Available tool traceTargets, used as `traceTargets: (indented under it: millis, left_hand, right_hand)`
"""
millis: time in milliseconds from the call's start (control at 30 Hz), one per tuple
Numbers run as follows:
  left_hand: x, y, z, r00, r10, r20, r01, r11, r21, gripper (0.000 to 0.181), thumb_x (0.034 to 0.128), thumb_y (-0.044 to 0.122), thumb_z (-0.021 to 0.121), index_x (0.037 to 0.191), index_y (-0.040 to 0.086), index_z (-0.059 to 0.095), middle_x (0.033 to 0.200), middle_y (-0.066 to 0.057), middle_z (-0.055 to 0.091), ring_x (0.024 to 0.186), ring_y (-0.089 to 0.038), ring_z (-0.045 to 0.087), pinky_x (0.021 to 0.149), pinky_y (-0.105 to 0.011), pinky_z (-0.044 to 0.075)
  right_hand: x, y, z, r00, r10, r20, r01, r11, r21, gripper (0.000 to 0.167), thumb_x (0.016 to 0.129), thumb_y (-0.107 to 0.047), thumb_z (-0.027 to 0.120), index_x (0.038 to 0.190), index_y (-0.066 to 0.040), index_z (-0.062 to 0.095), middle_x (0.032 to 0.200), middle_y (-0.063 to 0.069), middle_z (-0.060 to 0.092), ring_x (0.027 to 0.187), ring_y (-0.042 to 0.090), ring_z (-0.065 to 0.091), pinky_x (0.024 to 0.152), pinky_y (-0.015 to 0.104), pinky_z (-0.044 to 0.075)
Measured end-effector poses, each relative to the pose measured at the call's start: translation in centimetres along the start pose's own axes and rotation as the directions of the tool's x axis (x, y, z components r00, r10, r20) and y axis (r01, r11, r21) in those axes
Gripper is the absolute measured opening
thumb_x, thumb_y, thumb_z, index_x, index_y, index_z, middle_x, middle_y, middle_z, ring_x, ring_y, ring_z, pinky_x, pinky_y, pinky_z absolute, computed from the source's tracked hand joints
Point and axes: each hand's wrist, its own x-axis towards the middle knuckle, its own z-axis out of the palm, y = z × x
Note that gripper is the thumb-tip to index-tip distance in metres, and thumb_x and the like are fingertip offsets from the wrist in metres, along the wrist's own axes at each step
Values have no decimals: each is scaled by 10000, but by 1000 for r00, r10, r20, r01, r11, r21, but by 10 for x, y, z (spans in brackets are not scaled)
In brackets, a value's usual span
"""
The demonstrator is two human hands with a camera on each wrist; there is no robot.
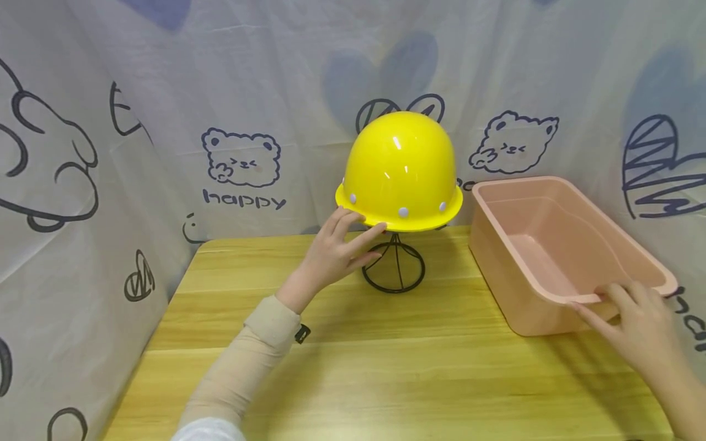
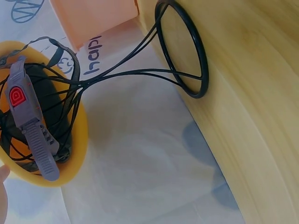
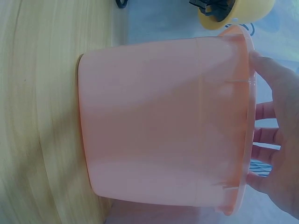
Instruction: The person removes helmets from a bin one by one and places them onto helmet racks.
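A glossy yellow hard hat [image 1: 401,165] sits on a black wire stand [image 1: 398,289] in the head view. At the near left of its brim is my left hand [image 1: 336,248], its fingers spread and reaching to the brim; the thumb lies lower, beside the stand. From below, the left wrist view shows the hat's grey adjuster strap [image 2: 35,126] with a red button. My right hand [image 1: 640,321] grips the near rim of a pink plastic bin [image 1: 504,294], thumb outside and fingers over the edge. Behind the rim, the fingertips are hidden in the right wrist view.
The wooden table [image 1: 353,386] bears both the stand and the bin, with the bin at the right. A white cloth [image 1: 309,73] printed with bears and hearts hangs behind and at the sides. A small black item [image 1: 302,334] shows by the left wrist.
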Motion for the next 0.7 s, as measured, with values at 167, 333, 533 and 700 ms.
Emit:
traceTargets:
  millis: [167, 333, 533, 700]
  left_hand:
    - [-3, 1, 1, 1000, 6, -6, -6, 1000, -3, 482, 906, 395, 670, 1351, 234, 574, 1204, -152, 486, 1172, -303, 489, 1096, -397, 425]
    - [-7, 0, 3, 1000, 12, 4, -12, 1000, 6, 454, 911, 382, 666, 1336, 242, 591, 1195, -151, 493, 1174, -312, 504, 1082, -390, 444]
    - [-11, 0, 5, 1000, 20, 11, -20, 1000, 11, 504, 866, 352, 728, 1338, 249, 586, 1197, -147, 499, 1175, -307, 507, 1085, -371, 445]
    - [-14, 0, 7, 999, 32, 14, -32, 999, 15, 518, 846, 334, 749, 1332, 250, 590, 1188, -146, 513, 1159, -303, 514, 1061, -363, 461]
  right_hand:
    - [1, 0, -1, 1000, 5, 10, -5, 1000, -2, 581, 858, -581, 632, 925, -6, 587, 955, 235, 542, 866, 467, 472, 728, 601, 352]
    - [1, 0, -1, 1000, 5, 19, -5, 1000, -11, 529, 842, -520, 680, 933, -7, 586, 954, 231, 538, 865, 459, 471, 723, 596, 356]
    - [1, 1, 0, 1000, 18, 21, -17, 1000, -12, 554, 852, -552, 654, 933, -8, 588, 957, 240, 542, 867, 466, 474, 724, 606, 357]
    - [0, 2, 0, 1000, 19, 8, -19, 1000, 0, 642, 867, -647, 571, 928, -8, 589, 960, 244, 545, 873, 481, 474, 741, 613, 348]
